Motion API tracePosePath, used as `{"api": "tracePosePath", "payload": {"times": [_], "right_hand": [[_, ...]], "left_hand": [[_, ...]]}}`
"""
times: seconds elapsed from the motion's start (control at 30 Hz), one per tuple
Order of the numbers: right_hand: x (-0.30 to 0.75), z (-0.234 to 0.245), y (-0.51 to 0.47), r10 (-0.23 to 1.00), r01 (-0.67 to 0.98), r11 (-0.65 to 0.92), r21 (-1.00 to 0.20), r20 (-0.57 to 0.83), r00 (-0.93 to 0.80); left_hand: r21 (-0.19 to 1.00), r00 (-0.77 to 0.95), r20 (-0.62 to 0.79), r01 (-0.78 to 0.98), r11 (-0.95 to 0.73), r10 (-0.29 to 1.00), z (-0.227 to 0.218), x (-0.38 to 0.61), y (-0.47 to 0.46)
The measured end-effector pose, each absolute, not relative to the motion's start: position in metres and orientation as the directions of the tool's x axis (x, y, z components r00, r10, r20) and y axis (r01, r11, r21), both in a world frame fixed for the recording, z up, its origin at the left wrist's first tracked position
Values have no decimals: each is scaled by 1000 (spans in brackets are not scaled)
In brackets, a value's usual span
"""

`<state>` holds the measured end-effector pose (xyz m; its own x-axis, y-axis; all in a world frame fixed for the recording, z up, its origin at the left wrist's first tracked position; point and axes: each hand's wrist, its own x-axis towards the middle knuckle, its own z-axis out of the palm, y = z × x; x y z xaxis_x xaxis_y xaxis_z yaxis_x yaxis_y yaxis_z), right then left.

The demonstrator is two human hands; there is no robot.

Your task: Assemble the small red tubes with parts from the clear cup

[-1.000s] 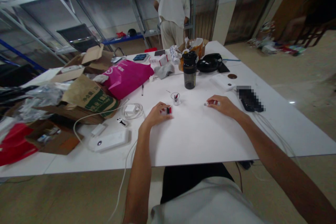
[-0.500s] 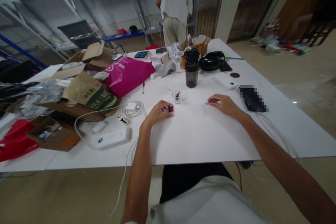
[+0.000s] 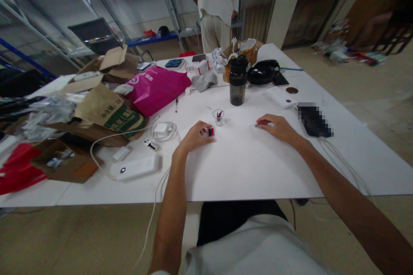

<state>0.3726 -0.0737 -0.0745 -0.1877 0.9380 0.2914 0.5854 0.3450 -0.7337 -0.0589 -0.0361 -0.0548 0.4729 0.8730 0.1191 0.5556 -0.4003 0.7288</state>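
Observation:
On the white table, my left hand curls its thumb and fingers around a small red and black object, too small to name. Just beyond it stands a small clear cup with some dark and red little pieces inside. My right hand is to the right of the cup, fingertips pinched together. Between those fingertips shows a tiny greyish thing whose kind I cannot make out. Behind the cup a dark shaker bottle is upright.
At left lie a white power bank, a coiled cable, an open cardboard box and a magenta bag. To the right are a dark pixelated device and another white power bank. A person bends beyond the table.
The camera view has shifted slightly. Both hands keep nearly the same places and the same holds, and the cup stands where it was.

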Motion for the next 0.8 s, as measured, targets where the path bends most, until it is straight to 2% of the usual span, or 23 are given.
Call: {"api": "tracePosePath", "payload": {"times": [0.3,0.5,0.6,0.7,0.8], "right_hand": [[374,-69,-76,930,587,363,-724,317,-184],[360,-53,-75,889,583,427,-691,438,-133],[345,-27,-62,845,594,509,-623,494,-206],[323,8,-40,792,589,591,-551,537,-291],[299,39,-12,724,538,677,-502,585,-365]], "left_hand": [[751,476,117,532,-391,871,-58,-59,-34],[757,464,118,531,-382,878,-59,-60,-34],[759,444,123,534,-372,887,-59,-61,-35],[767,411,180,511,-389,894,-52,-60,-38],[766,315,335,458,-451,888,-40,-59,-42]]}}
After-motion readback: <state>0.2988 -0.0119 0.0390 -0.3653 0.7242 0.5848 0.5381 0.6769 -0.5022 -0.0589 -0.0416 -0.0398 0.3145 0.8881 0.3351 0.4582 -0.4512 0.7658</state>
